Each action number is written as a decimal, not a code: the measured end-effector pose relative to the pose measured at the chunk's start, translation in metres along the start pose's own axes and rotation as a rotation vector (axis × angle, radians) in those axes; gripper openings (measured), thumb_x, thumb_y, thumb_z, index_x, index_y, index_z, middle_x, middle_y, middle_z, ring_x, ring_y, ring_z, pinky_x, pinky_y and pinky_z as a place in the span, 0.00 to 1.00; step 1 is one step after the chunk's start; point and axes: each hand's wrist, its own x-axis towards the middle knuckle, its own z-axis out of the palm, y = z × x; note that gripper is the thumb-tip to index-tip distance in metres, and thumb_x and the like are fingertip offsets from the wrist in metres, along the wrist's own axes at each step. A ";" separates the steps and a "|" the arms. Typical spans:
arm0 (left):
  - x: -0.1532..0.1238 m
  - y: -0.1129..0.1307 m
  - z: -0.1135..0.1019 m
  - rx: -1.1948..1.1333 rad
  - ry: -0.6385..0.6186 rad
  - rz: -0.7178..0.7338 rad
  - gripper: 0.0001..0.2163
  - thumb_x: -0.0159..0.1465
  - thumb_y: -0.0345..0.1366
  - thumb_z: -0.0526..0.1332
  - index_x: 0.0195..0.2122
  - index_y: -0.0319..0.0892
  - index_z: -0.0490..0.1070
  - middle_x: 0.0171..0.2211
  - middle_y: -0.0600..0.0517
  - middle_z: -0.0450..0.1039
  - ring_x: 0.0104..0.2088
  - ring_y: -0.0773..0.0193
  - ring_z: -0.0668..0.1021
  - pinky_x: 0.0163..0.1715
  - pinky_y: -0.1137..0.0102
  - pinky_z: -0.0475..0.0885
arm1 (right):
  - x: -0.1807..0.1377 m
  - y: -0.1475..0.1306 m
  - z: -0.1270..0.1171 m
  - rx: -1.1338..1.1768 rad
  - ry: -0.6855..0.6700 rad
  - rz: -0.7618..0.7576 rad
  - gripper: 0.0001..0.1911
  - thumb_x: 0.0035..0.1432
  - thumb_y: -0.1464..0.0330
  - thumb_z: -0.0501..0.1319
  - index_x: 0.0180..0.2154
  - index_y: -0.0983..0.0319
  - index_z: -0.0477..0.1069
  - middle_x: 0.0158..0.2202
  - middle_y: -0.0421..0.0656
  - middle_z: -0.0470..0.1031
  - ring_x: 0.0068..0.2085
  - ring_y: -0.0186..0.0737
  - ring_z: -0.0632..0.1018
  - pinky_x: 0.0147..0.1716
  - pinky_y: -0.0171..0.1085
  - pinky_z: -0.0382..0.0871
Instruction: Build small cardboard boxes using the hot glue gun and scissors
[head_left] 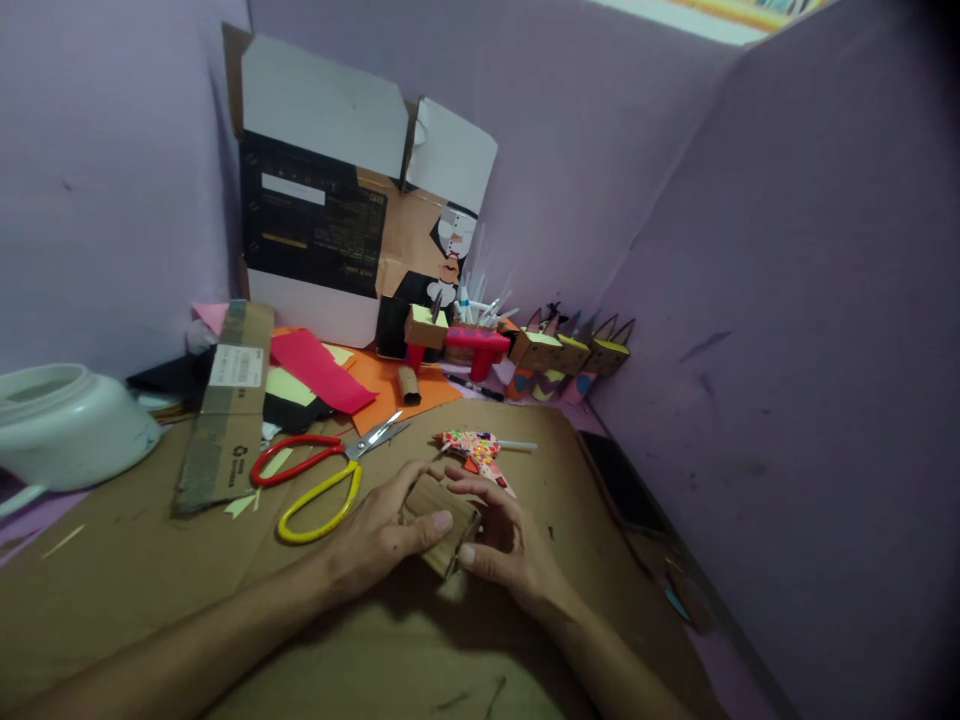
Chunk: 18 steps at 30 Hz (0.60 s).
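A small brown cardboard box (435,507) is held between my two hands, tilted above the cardboard mat. My left hand (381,526) wraps round its left side, with the thumb lying across the top face. At the box's right edge my right hand (517,552) grips with thumb and curved fingers; some fingertips are hidden. Just beyond the hands lies a floral-patterned hot glue gun (480,452) with a glue stick protruding from its back. To the left, scissors (349,455) with one red and one yellow handle rest spread apart.
A cardboard mat (247,630) covers the table. At left are a white pot (71,430) and a cardboard strip (229,410). Coloured paper (322,370) and small cardboard animal figures (574,350) stand or lie behind. An unfolded carton (322,190) leans against the wall; a dark phone-like slab (619,480) lies right.
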 end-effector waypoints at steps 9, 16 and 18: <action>-0.003 0.004 0.004 -0.072 0.012 -0.114 0.18 0.58 0.53 0.58 0.35 0.42 0.63 0.37 0.49 0.74 0.38 0.56 0.75 0.36 0.65 0.67 | -0.007 0.001 0.011 -0.083 -0.043 -0.028 0.22 0.45 0.62 0.70 0.45 0.56 0.74 0.56 0.48 0.70 0.58 0.54 0.68 0.54 0.51 0.61; -0.005 0.005 0.009 0.015 0.087 -0.070 0.17 0.58 0.53 0.57 0.33 0.43 0.62 0.37 0.51 0.74 0.37 0.58 0.73 0.35 0.66 0.65 | -0.008 0.004 0.014 -0.081 -0.010 -0.033 0.20 0.40 0.65 0.72 0.38 0.58 0.75 0.52 0.49 0.73 0.56 0.55 0.70 0.54 0.50 0.62; -0.005 0.004 0.009 0.024 0.091 -0.066 0.17 0.58 0.53 0.57 0.33 0.43 0.62 0.36 0.51 0.74 0.37 0.58 0.73 0.34 0.67 0.65 | -0.009 0.005 0.015 -0.074 -0.022 -0.029 0.20 0.40 0.67 0.72 0.38 0.57 0.75 0.51 0.49 0.73 0.55 0.54 0.71 0.52 0.48 0.64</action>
